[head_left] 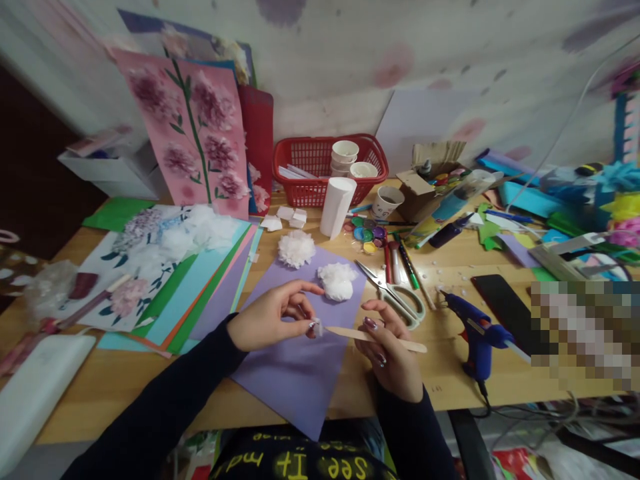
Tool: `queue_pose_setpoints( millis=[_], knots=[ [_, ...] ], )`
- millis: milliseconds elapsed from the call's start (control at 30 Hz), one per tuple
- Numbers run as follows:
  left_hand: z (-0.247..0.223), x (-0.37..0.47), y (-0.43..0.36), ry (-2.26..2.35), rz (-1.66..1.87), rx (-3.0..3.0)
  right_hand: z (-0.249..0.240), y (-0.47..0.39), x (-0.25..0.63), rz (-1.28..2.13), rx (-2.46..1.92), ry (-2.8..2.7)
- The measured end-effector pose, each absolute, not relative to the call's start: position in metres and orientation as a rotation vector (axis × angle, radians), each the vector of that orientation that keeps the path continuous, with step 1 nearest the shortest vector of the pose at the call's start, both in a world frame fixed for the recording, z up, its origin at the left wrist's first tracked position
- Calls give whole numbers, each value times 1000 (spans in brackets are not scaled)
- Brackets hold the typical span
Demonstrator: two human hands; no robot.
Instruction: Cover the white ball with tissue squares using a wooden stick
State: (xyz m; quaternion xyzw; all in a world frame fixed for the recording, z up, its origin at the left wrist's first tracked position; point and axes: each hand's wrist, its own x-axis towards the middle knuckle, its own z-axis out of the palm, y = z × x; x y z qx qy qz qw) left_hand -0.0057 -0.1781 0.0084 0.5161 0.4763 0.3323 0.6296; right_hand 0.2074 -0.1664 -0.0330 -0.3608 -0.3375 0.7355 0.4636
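Between the fingertips of my left hand [280,316] is a small whitish piece, pinched above a purple sheet [300,380]. My right hand [391,347] grips a flat wooden stick [345,332], whose tip points left and reaches that piece. Just beyond my left fingers lies a white ruffled paper flower [338,281] on the sheet. A second white flower [297,249] sits farther back, near the sheet's far corner. Open-bladed scissors [395,293] rest beyond my right hand.
A blue glue gun [477,333] and a black phone [507,310] lie to the right. Behind are a red basket [310,193], a white roll [337,208], paints [369,233] and a paper cup [387,202]. Coloured sheets [200,300] spread at left; a pink flower picture [187,133] stands behind.
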Motion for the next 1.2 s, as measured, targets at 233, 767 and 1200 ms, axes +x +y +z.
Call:
queue_pose_setpoints(
  millis=[233,767,1200],
  knots=[
    [7,-2,-180,1123,744,1194,-32,-167,207,1767,-914,-875],
    [3,-2,-169,1215,817,1131,-38,-165,213,1492,-943,-923],
    [-20,-13,-120,1461,891,1391,-27,-155,211,1174,-1126,-1136]
  ],
)
